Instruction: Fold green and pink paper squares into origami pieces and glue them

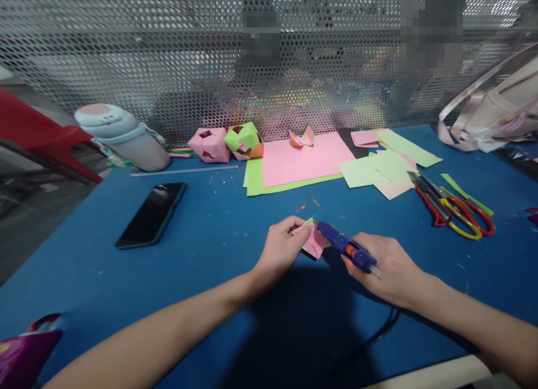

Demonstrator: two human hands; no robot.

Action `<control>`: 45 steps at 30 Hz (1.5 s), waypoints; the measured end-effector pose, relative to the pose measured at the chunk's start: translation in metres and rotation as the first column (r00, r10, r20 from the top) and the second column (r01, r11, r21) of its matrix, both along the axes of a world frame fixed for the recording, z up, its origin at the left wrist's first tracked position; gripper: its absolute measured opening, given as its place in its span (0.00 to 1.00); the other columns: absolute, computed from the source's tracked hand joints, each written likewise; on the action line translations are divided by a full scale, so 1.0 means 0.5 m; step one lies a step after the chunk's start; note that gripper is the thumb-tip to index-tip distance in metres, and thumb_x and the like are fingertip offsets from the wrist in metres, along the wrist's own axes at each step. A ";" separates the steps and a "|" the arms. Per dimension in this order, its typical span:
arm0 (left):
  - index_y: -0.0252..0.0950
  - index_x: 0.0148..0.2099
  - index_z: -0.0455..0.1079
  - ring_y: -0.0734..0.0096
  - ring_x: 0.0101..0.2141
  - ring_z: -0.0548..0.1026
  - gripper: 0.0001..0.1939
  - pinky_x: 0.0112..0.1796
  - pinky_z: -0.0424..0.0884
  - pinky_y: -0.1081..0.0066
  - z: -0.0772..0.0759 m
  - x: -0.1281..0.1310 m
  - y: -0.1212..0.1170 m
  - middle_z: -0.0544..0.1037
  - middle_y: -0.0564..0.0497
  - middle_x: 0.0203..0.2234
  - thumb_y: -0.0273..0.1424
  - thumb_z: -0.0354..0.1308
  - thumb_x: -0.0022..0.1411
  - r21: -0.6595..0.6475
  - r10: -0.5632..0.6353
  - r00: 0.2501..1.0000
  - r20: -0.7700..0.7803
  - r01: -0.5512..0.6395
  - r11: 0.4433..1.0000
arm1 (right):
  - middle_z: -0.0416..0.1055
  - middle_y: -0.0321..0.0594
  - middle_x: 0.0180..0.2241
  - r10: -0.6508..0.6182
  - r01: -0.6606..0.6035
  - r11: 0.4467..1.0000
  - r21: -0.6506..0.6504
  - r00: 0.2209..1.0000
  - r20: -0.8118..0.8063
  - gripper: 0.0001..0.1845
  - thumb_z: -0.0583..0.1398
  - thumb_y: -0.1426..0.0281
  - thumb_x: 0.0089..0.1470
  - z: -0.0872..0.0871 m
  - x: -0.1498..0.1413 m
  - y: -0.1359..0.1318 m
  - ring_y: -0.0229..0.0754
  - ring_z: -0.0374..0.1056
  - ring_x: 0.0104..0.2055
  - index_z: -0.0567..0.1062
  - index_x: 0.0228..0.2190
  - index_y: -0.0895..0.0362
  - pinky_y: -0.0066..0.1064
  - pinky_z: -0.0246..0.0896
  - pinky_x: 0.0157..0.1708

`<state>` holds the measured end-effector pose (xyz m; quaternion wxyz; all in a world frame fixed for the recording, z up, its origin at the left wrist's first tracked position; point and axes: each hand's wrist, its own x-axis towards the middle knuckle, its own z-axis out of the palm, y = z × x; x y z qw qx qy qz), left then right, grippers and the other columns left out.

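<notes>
Near the middle of the blue table, my left hand (pixel 283 242) pinches a small folded paper piece (pixel 316 243), pink with a bit of green along its top edge. My right hand (pixel 384 263) is wrapped round a blue hot glue gun (pixel 345 244) with an orange part in its body. The gun points left, its nozzle at the upper right edge of the folded paper; whether it touches cannot be told. A clear glue stick pokes out of its back end, and a dark cord runs below my right hand.
Beyond my hands lie pink and green sheets (pixel 306 159), a pink paper ball (pixel 210 144) and a green-pink one (pixel 244 139). Scissors (pixel 466 212) and a cutter (pixel 428 201) rest at right. A phone (pixel 152 215) and a bottle (pixel 124 137) are at left, before a perforated metal screen (pixel 189 58).
</notes>
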<state>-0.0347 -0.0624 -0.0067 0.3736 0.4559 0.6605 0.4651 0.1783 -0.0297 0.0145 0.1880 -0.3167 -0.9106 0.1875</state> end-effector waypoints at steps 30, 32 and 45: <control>0.33 0.30 0.74 0.73 0.27 0.71 0.07 0.30 0.65 0.77 -0.008 0.000 -0.001 0.76 0.53 0.23 0.33 0.60 0.54 0.015 -0.042 0.999 -0.012 0.042 0.999 | 0.65 0.35 0.23 0.043 -0.043 0.998 0.046 0.999 0.006 0.07 0.54 0.67 0.56 0.003 0.001 -0.007 0.37 0.59 0.24 0.65 0.28 0.57 0.30 0.48 0.25; 0.33 0.29 0.73 0.74 0.26 0.70 0.08 0.28 0.63 0.77 -0.006 0.000 -0.001 0.75 0.54 0.22 0.34 0.60 0.55 0.024 -0.034 0.999 -0.022 0.034 0.999 | 0.65 0.35 0.22 0.018 -0.018 0.999 0.048 1.000 0.004 0.07 0.55 0.67 0.55 0.004 0.002 -0.006 0.37 0.59 0.23 0.64 0.27 0.57 0.30 0.48 0.25; 0.33 0.28 0.73 0.74 0.25 0.69 0.09 0.28 0.63 0.77 -0.001 0.002 -0.002 0.74 0.54 0.22 0.35 0.60 0.54 0.019 -0.028 1.000 0.005 0.028 0.999 | 0.64 0.34 0.22 0.027 -0.025 0.996 0.088 0.999 -0.019 0.08 0.55 0.67 0.56 0.006 0.003 -0.005 0.36 0.58 0.23 0.64 0.27 0.56 0.30 0.49 0.24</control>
